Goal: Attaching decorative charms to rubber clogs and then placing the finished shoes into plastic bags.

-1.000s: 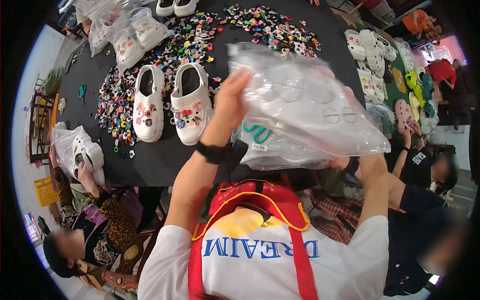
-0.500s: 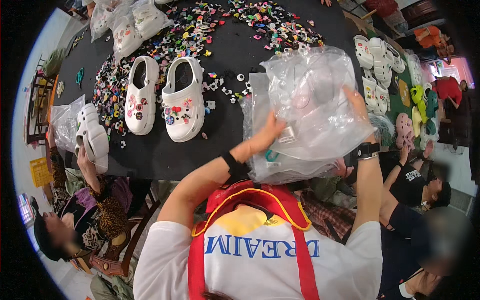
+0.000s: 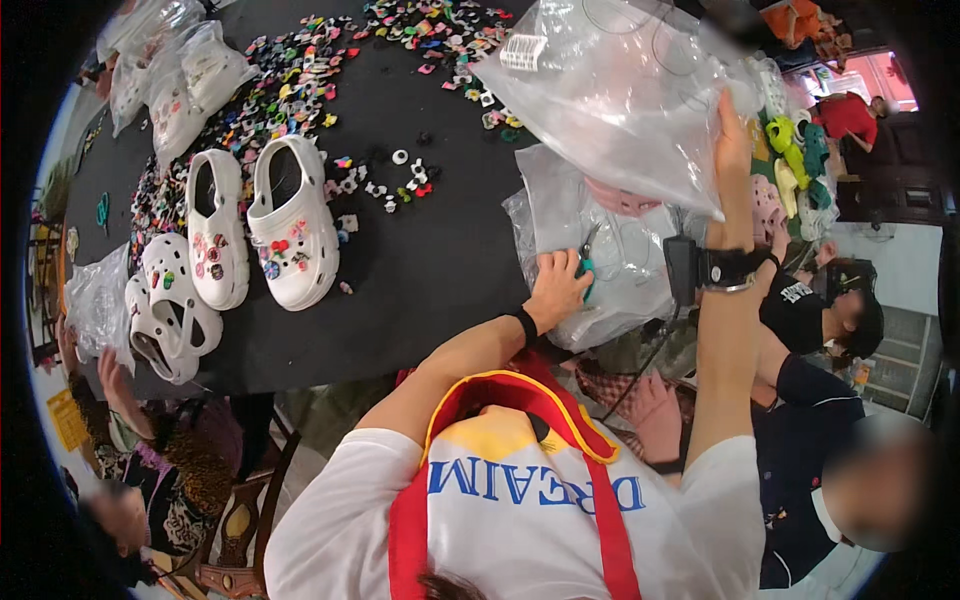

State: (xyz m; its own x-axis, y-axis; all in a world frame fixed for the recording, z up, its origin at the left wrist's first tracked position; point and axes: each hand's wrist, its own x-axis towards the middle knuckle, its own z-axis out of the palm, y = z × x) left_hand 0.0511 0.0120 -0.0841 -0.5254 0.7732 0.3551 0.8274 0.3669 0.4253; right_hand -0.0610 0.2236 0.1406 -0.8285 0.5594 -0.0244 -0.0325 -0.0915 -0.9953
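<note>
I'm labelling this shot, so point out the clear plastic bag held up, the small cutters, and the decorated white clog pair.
clear plastic bag [image 3: 620,90]: head view, middle of its front.
small cutters [image 3: 587,250]: head view, dark blades above the left hand's fingers.
decorated white clog pair [image 3: 292,225]: head view, right clog's toe.

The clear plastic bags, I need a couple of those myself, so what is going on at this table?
A person stands at a black table. Their right hand lifts one large clear plastic bag up by its edge. Their left hand rests on another clear bag lying on the table, gripping what looks like small teal-handled scissors. A pair of white clogs with charms stands to the left, amid many loose colourful charms. Other people sit around the table.
</note>
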